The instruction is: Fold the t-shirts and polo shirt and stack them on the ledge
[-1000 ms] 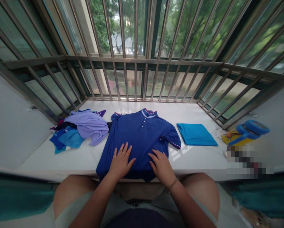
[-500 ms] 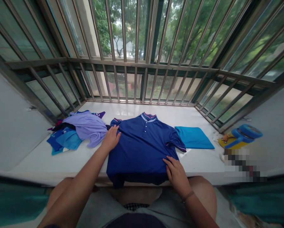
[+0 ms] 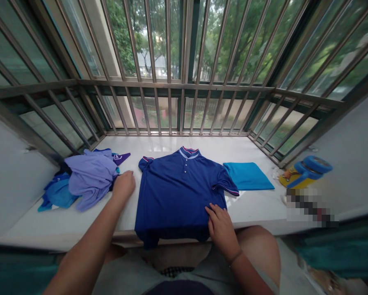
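A navy blue polo shirt lies spread face up, collar away from me, its hem hanging over the near edge of the white sill. My right hand rests on its lower right side, fingers stretched out. To the left of the shirt, my left hand is closed and against the right side of a heap of clothes. Whatever its fingers may hold is hidden. On top of that heap is a crumpled lavender garment, with a bright blue garment at its left and a purple piece behind.
A folded turquoise cloth lies right of the shirt, beside its sleeve. Farther right stands a yellow and blue jug, near a blurred-out patch. Metal window bars close off the back of the white sill.
My left hand has left the shirt's left sleeve and moved left to the heap, its fingers now curled. The heap has shifted left and bunched up. My right hand stays on the shirt.
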The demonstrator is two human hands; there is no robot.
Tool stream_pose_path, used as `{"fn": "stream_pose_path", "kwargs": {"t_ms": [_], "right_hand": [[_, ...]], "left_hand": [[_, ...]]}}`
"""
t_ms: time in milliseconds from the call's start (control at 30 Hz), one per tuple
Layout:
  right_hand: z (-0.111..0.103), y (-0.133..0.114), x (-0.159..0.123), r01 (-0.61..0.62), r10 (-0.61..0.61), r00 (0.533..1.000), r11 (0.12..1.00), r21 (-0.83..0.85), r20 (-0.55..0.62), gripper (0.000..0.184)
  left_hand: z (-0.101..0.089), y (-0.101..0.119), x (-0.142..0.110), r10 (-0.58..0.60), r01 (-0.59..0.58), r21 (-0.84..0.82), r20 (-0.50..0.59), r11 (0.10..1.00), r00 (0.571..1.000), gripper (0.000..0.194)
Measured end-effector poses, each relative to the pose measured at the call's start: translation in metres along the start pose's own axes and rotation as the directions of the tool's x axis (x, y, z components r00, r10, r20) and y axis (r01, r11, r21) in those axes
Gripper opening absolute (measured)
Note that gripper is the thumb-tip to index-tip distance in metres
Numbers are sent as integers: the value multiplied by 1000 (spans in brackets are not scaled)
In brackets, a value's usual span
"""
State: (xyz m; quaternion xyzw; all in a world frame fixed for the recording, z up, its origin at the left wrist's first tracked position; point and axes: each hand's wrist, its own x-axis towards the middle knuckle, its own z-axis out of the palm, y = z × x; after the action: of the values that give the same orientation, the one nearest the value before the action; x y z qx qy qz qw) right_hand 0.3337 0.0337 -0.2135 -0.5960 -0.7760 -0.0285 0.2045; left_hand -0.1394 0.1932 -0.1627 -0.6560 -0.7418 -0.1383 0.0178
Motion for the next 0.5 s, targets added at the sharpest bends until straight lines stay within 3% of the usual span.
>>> {"fn": "stream_pose_path", "kwargs": {"t_ms": [67,100,167,233,333,500], "right_hand": [[-2,-14,3,3,-3,1000,1000,-6,13,48],[-4,-21,4,5,-5,1000,1000,-6,21,46],[-11,-33,8,7,-7,998,1000,3,60,38],[-21,-41,12,2,-3,993,1000,12,119,27],[-36,-45,17,-4,4,980,1000,-1,197,15],[-52,-29,24,3,9,969,999,-46,246,22]], "left_hand": [[14,36,-15,278,-277,-74,2,958,961,49],[21,52,-24,362,-359,-106,13,927,932,49],[35,76,-43,421,-413,-141,31,900,906,49],[44,87,-63,394,-388,-131,21,912,919,51],[49,83,-88,345,-347,-81,-32,935,938,54],[36,50,-127,302,-305,-30,-64,952,951,55]]}}
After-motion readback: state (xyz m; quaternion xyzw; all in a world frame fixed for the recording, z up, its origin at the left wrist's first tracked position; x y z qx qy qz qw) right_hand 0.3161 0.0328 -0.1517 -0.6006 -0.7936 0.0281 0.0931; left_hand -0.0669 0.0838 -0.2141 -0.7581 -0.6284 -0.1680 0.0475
